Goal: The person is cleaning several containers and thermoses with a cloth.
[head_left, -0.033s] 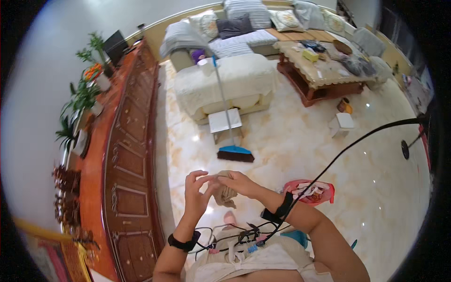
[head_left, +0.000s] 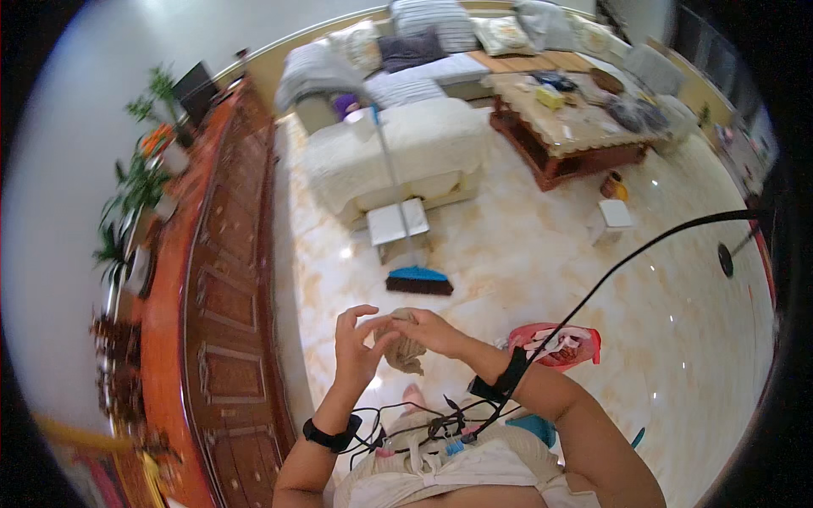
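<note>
In front of me hangs a crumpled beige ribbed cloth [head_left: 410,353], its lower end loose. My right hand [head_left: 426,332] pinches its top edge with thumb and fingers. From the other side, my left hand [head_left: 357,345] meets it with curved thumb and index fingertips, while the other fingers stay bent away. Part of the cloth's upper edge is hidden behind the fingers. A broom [head_left: 419,280] with a blue head and dark bristles stands on the floor beyond my hands, its handle leaning back against the covered sofa [head_left: 398,152].
A red plastic bag [head_left: 578,358] with things inside lies to the right. White stools [head_left: 398,222] stand farther off. A long wooden cabinet [head_left: 233,296] bounds the left, and a coffee table [head_left: 550,161] is at the back right. Black cables [head_left: 432,419] cross my lap.
The view has turned slightly, so the room sits a little farther left in it. My hands and the cloth have hardly moved.
</note>
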